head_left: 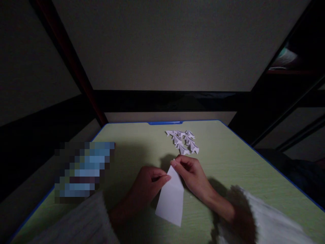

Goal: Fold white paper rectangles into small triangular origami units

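A white sheet of paper [170,200], folded to a point at its far end, is held just above the table between my two hands. My left hand [151,181] pinches its left edge between thumb and fingers. Near the pointed tip, my right hand [189,168] grips the paper with its thumb on top and fingers curled beneath. Several small folded paper figures [181,141] lie in a cluster just beyond my hands.
The pale green table [132,139] has a blue edge and a blue strip [165,123] along its far side. A pixelated rectangular object [87,171] lies at the left. A wall panel [162,47] rises behind the table.
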Action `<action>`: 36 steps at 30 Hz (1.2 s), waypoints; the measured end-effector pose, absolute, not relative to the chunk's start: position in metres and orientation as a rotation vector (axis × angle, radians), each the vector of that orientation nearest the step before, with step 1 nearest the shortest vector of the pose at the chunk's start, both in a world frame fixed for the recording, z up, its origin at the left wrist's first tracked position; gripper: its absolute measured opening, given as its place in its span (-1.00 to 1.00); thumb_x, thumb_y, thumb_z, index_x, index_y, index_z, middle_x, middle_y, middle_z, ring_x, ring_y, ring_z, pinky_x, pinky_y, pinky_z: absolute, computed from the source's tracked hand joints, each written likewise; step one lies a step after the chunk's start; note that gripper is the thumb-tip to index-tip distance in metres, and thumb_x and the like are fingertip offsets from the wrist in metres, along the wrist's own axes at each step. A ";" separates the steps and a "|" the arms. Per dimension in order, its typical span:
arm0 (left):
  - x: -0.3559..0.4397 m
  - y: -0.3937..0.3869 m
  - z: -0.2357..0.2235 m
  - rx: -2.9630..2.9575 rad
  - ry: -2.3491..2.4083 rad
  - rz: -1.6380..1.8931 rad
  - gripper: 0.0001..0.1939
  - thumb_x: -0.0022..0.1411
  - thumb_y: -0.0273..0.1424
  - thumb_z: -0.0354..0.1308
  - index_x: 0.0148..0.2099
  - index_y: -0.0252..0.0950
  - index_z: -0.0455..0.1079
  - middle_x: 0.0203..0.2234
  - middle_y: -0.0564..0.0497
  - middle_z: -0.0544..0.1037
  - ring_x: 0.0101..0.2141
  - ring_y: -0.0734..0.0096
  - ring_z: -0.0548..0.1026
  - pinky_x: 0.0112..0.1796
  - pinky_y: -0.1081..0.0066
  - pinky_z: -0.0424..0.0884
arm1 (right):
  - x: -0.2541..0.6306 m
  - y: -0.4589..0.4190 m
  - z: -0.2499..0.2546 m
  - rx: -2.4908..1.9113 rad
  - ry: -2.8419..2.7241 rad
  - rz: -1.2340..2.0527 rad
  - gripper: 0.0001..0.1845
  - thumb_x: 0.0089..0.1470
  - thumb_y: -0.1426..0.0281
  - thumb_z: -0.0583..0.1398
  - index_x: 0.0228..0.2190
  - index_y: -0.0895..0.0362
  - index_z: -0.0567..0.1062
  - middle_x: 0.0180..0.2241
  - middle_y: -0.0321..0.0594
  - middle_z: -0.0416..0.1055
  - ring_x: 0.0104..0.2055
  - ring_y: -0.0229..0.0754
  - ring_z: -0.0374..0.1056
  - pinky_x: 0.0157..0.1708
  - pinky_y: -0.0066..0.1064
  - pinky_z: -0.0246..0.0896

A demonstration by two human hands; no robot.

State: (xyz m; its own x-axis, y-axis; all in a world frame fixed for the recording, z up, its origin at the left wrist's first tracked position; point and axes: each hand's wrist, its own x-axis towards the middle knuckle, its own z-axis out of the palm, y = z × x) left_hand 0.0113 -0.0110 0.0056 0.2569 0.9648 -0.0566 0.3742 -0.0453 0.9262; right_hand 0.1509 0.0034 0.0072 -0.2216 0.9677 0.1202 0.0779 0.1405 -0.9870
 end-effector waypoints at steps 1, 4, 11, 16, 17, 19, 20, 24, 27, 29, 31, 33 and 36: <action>0.011 -0.011 0.005 1.576 1.276 0.803 -0.72 -0.03 -0.35 0.00 -0.68 -0.38 0.24 -0.76 0.15 0.18 -0.65 0.59 0.13 -0.63 0.56 0.03 | 0.151 0.004 0.007 -1.068 -1.494 1.276 -0.73 -0.12 0.29 0.12 -0.70 0.18 0.25 -0.70 -0.41 0.08 -0.66 -0.41 -0.03 -0.67 -0.54 -0.14; 0.010 -0.011 0.004 1.543 1.279 0.811 -0.72 -0.01 -0.33 -0.02 -0.64 -0.40 0.28 -0.75 0.14 0.20 -0.64 0.58 0.14 -0.62 0.56 0.03 | 0.151 0.005 0.005 -1.084 -1.507 1.370 -0.68 -0.16 0.27 0.14 -0.73 0.17 0.20 -0.73 -0.44 0.04 -0.68 -0.43 -0.07 -0.70 -0.56 -0.19; 0.011 -0.009 0.002 1.518 1.215 0.785 -0.76 -0.03 -0.38 0.01 -0.66 -0.37 0.19 -0.74 0.16 0.17 -0.65 0.61 0.12 -0.63 0.57 0.02 | 0.153 0.003 0.008 -1.095 -1.472 1.295 -0.67 -0.16 0.25 0.13 -0.74 0.17 0.19 -0.75 -0.44 0.01 -0.69 -0.44 -0.09 -0.72 -0.57 -0.20; 0.011 -0.010 0.004 1.508 1.199 0.773 -0.75 -0.02 -0.36 0.01 -0.65 -0.38 0.21 -0.74 0.16 0.17 -0.65 0.60 0.13 -0.62 0.57 0.03 | 0.153 0.002 0.009 -1.110 -1.463 1.274 -0.68 -0.17 0.26 0.14 -0.74 0.17 0.20 -0.75 -0.44 0.02 -0.69 -0.44 -0.09 -0.72 -0.56 -0.20; 0.011 -0.010 0.004 1.508 1.196 0.774 -0.75 -0.02 -0.36 0.01 -0.65 -0.38 0.22 -0.74 0.15 0.18 -0.65 0.60 0.13 -0.62 0.57 0.03 | 0.153 0.002 0.008 -1.110 -1.463 1.269 -0.68 -0.17 0.26 0.14 -0.74 0.17 0.20 -0.75 -0.44 0.02 -0.69 -0.44 -0.09 -0.72 -0.56 -0.20; 0.011 -0.010 0.004 1.511 1.191 0.782 -0.75 -0.01 -0.35 0.00 -0.64 -0.38 0.23 -0.74 0.15 0.19 -0.65 0.60 0.14 -0.62 0.56 0.03 | 0.153 0.003 0.008 -1.111 -1.466 1.257 -0.68 -0.17 0.26 0.15 -0.74 0.17 0.21 -0.75 -0.44 0.03 -0.69 -0.43 -0.08 -0.72 -0.56 -0.19; 0.010 -0.010 0.004 1.516 1.190 0.784 -0.75 -0.01 -0.35 0.00 -0.64 -0.38 0.23 -0.74 0.15 0.18 -0.65 0.60 0.14 -0.62 0.56 0.03 | 0.153 0.003 0.008 -1.115 -1.466 1.252 -0.68 -0.17 0.26 0.15 -0.74 0.17 0.21 -0.75 -0.44 0.03 -0.70 -0.43 -0.08 -0.72 -0.56 -0.20; 0.010 -0.010 0.003 1.523 1.191 0.792 -0.73 -0.01 -0.35 0.00 -0.66 -0.37 0.22 -0.75 0.15 0.19 -0.65 0.60 0.14 -0.62 0.56 0.04 | 0.153 0.003 0.007 -1.125 -1.462 1.234 -0.68 -0.17 0.26 0.15 -0.74 0.17 0.21 -0.75 -0.44 0.04 -0.70 -0.43 -0.08 -0.72 -0.56 -0.20; 0.011 -0.010 0.002 1.521 1.200 0.804 -0.74 -0.01 -0.34 0.00 -0.65 -0.38 0.24 -0.74 0.14 0.21 -0.65 0.58 0.16 -0.62 0.56 0.05 | 0.153 0.003 0.007 -1.118 -1.472 1.219 -0.69 -0.17 0.28 0.15 -0.74 0.18 0.22 -0.74 -0.43 0.05 -0.69 -0.43 -0.08 -0.71 -0.56 -0.18; 0.011 -0.010 0.002 1.528 1.206 0.808 -0.73 0.00 -0.33 0.00 -0.64 -0.39 0.27 -0.75 0.13 0.22 -0.65 0.58 0.16 -0.62 0.56 0.06 | 0.152 0.003 0.007 -1.115 -1.474 1.212 -0.68 -0.17 0.28 0.16 -0.75 0.17 0.21 -0.75 -0.44 0.05 -0.69 -0.43 -0.07 -0.71 -0.55 -0.19; 0.011 -0.010 0.002 1.536 1.212 0.810 -0.71 0.00 -0.31 0.00 -0.64 -0.39 0.27 -0.76 0.14 0.20 -0.65 0.58 0.15 -0.62 0.56 0.05 | 0.152 0.003 0.007 -1.116 -1.472 1.210 -0.67 -0.18 0.28 0.16 -0.75 0.17 0.20 -0.75 -0.44 0.04 -0.69 -0.43 -0.07 -0.71 -0.55 -0.19; 0.012 -0.010 0.002 1.538 1.217 0.810 -0.71 0.00 -0.30 -0.01 -0.64 -0.39 0.26 -0.76 0.15 0.17 -0.66 0.59 0.13 -0.63 0.56 0.03 | 0.152 0.003 0.007 -1.115 -1.472 1.205 -0.67 -0.18 0.28 0.16 -0.76 0.16 0.19 -0.75 -0.44 0.03 -0.69 -0.43 -0.07 -0.71 -0.55 -0.19; 0.013 -0.009 0.005 1.558 1.234 0.809 -0.69 0.00 -0.30 -0.02 -0.67 -0.37 0.22 -0.76 0.16 0.12 -0.66 0.60 0.09 -0.63 0.55 0.00 | 0.152 0.003 0.007 -1.113 -1.470 1.204 -0.67 -0.19 0.27 0.17 -0.76 0.16 0.19 -0.76 -0.44 0.03 -0.69 -0.43 -0.07 -0.71 -0.55 -0.19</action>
